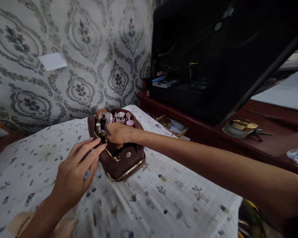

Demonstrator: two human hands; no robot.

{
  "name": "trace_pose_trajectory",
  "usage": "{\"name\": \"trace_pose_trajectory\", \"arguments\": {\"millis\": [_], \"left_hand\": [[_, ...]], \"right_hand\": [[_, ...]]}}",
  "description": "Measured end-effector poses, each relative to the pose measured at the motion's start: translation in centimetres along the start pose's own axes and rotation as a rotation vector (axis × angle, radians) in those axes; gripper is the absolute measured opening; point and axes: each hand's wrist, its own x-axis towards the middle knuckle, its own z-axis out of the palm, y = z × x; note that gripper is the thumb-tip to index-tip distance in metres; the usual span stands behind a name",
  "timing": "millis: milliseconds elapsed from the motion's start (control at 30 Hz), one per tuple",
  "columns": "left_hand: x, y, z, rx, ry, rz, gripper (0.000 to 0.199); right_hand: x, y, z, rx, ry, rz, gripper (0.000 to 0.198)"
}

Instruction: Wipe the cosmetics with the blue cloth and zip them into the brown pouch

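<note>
"Where's the makeup bag (129, 167)?"

"Lying unzipped on the white printed cloth (169, 191), brown and leather-looking, packed with bottles and a pink-lidded jar (130, 123)."

"Easy to lift?"

"Soft-sided and fairly weighty, I'd guess, perhaps with breakables. I'd cradle both side walls."

"And the hands?"

"The right hand (119, 133) is down inside; I can't tell what its fingers grip. The left hand (75, 167) has its fingers close together, tips at the zipped edge, a blue item (86, 174) tucked beneath."

"Beyond?"

"Red-brown cabinet (275, 143) on the right, patterned wallpaper (101, 49) behind."
</note>
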Motion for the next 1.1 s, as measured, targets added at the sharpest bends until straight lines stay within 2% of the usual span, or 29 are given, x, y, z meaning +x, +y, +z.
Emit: {"name": "trace_pose_trajectory", "arguments": {"millis": [133,267,433,533,633,700,767,833,900,1000,1100], "left_hand": [[-0.1,0.0,0.0,-0.013,-0.009,-0.001,0.041],[-0.1,0.0,0.1,-0.021,-0.011,-0.007,0.039],[0.1,0.1,0.2,-0.049,-0.006,-0.037,0.041],[-0.1,0.1,0.2,-0.077,-0.017,-0.058,0.042],[-1.4,-0.2,-0.3,-0.089,-0.009,-0.144,0.041],[-2.9,-0.8,-1.0,-0.067,0.006,-0.236,0.036],[-5.0,-1.7,-1.8,-0.030,0.010,-0.341,0.032],[-7.5,-2.8,-2.6,0.010,-0.012,-0.463,0.032],[-10.0,-4.1,-3.2,0.038,-0.061,-0.592,0.037],[-13.5,-5.5,-3.5,0.070,-0.121,-0.763,0.050],[-16.0,-5.7,-3.1,0.071,-0.222,-0.874,0.055]], "right_hand": [[0.2,0.1,0.6,-0.131,-0.047,-0.089,0.021],[0.1,0.0,0.6,-0.242,-0.016,-0.137,0.017],[0.0,0.4,0.3,-0.027,-0.012,-0.042,0.020],[-0.6,1.2,-0.3,0.094,0.167,-0.053,0.024],[-2.5,1.8,-0.2,0.237,0.447,-0.197,0.021],[-4.5,1.8,0.6,0.341,0.563,-0.316,0.021],[-6.6,1.5,2.4,0.407,0.527,-0.475,0.024],[-8.3,1.0,4.8,0.392,0.373,-0.647,0.028],[-9.1,0.3,7.4,0.302,0.244,-0.740,0.027],[-8.5,-1.0,10.9,0.148,0.119,-0.713,0.020],[-6.7,-2.5,13.7,0.103,0.071,-0.610,0.030]]}}
